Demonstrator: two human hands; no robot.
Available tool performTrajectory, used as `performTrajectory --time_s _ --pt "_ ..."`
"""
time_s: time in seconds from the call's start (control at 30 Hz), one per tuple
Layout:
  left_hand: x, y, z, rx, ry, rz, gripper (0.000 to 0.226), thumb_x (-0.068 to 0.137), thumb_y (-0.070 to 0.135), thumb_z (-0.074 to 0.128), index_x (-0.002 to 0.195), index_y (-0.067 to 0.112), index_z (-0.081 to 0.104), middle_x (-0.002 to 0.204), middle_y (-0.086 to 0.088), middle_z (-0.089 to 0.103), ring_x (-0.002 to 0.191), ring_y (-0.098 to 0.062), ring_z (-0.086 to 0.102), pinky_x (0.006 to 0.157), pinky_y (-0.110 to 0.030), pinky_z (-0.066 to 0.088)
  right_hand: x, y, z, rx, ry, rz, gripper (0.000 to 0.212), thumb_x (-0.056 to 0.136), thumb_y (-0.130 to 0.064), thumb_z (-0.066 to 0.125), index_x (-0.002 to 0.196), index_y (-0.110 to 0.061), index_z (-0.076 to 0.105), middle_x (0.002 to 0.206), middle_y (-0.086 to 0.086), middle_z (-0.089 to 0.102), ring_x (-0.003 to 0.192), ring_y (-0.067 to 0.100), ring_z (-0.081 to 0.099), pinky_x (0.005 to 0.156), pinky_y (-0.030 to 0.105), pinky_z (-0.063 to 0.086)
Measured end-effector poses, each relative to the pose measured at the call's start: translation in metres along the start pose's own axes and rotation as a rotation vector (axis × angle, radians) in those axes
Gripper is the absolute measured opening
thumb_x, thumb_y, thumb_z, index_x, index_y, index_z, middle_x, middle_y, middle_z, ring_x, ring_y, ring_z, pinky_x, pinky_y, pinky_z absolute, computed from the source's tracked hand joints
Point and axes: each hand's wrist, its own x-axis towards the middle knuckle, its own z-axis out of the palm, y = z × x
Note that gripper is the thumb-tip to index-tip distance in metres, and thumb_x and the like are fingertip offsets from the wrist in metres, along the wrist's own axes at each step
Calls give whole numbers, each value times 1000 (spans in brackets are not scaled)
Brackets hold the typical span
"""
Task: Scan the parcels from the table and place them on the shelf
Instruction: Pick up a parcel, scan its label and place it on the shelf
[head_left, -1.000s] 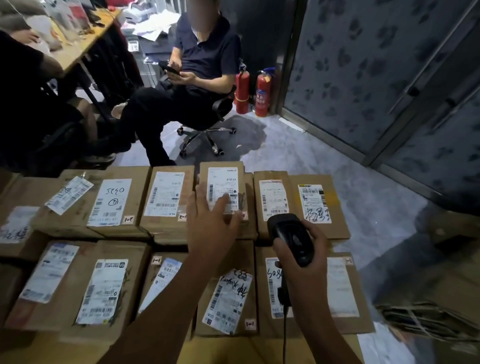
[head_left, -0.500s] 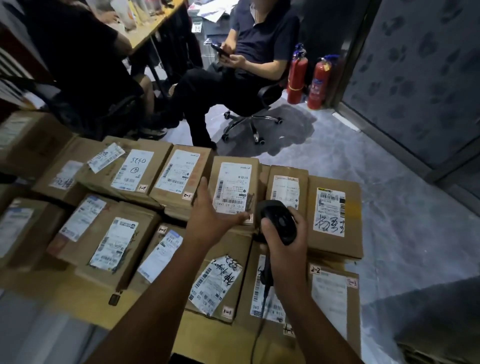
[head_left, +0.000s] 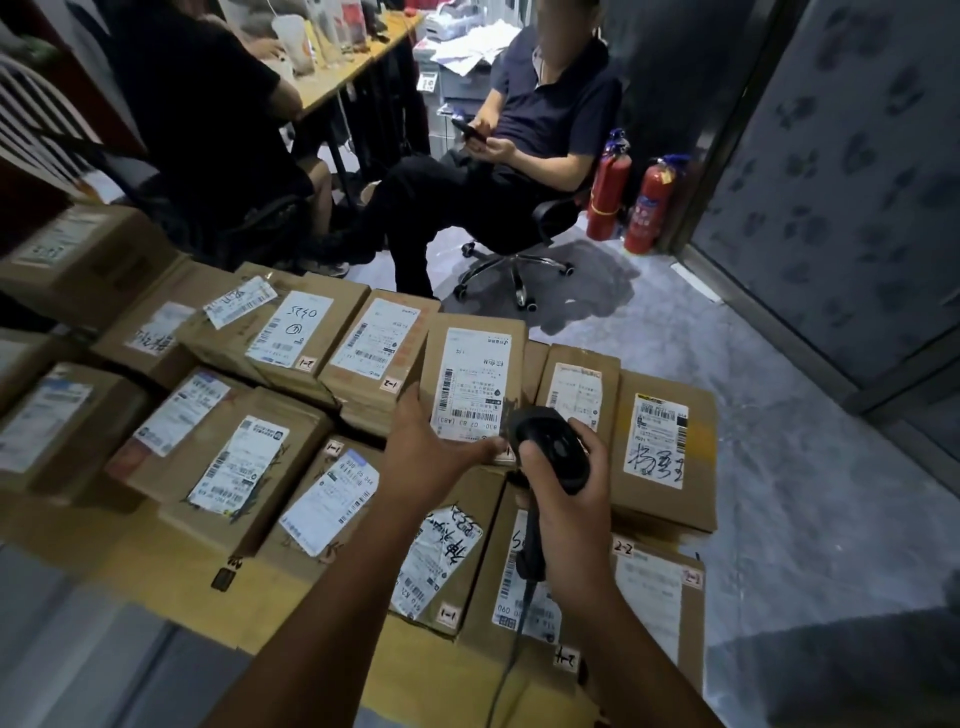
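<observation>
Gripping the parcel (head_left: 470, 384) at 12 o'clock, my left hand (head_left: 431, 447) clasps its near end, thumb on the label (head_left: 475, 382).
My right hand (head_left: 566, 504) is curled round the scanner (head_left: 553, 447), head aimed at 11 o'clock. I see the parcel's long axis run 6 to 12, flat among other parcels (head_left: 228, 457) on the desk (head_left: 156, 566). Grey floor (head_left: 805, 519) at 3 o'clock, fire extinguishers (head_left: 608, 192) at 1.
</observation>
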Motion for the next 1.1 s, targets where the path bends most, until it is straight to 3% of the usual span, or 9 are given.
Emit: performTrajectory --time_s 0.23,0.33,0.43,0.5,0.6,0.73,0.83,0.93,1.1 --pt "-71 -6 -31 -302 -13 124 91 57 47 100 133 49 51 132 9 67 117 -17 70 87 -44 63 -58 -21 -7 -4 -10 -109 66 77 -56 81 136 -52 52 133 -16 64 118 12 68 102 43 58" --pt "-110 -7 -50 -405 15 146 90 64 41 98 141 45 52 134 4 67 116 -20 71 83 -41 64 -87 -27 -2 -64 -66 -151 52 89 -40 81 132 -51 53 123 -24 65 106 -6 67 90 28 56" --pt "-150 -7 -69 -462 43 169 87 72 30 96 146 42 51 137 1 66 118 -21 70 89 -48 61 -120 -36 2 -107 -132 -175 49 91 -38 81 127 -56 53 118 -26 66 101 -8 67 87 25 56" --pt "-177 -8 -81 -507 91 149 88 68 30 96 143 43 50 129 2 70 105 -17 74 84 -47 62 -143 -42 3 -119 -195 -201 50 89 -42 82 128 -55 53 119 -26 65 101 -10 66 86 23 54" --pt "-205 -18 -97 -591 125 124 101 61 36 99 144 40 42 129 0 69 101 -17 74 81 -52 60 -174 -44 0 -150 -269 -232 50 85 -46 83 126 -56 56 111 -33 66 104 -3 68 90 31 60" --pt "-244 -34 -105 -622 132 135 107 60 38 99 147 44 38 134 10 66 117 -16 69 78 -31 62 -210 -35 -11 -182 -306 -257 48 90 -38 82 127 -55 57 119 -24 68 108 6 71 89 33 62" --pt "-278 -50 -101 -660 168 128 103 69 22 96 151 43 36 136 14 66 122 -9 66 90 -30 60 -229 -28 -19 -185 -352 -245 48 88 -37 82 127 -51 58 127 -11 67 109 12 72 84 32 63" --pt "-305 -69 -99 -704 259 61 111 64 31 100 154 43 35 136 13 67 124 -12 66 98 -38 56 -239 -18 -23 -218 -446 -202 49 83 -44 83 125 -54 60 126 -12 68 112 14 71 87 37 63" --pt "-339 -74 -102 -662 485 19 101 69 26 95 151 37 39 131 9 69 113 -12 70 81 -28 61 -239 -4 -13 -238 -638 -170 40 91 -31 81 119 -52 61 118 -9 72 104 19 73 72 28 60"
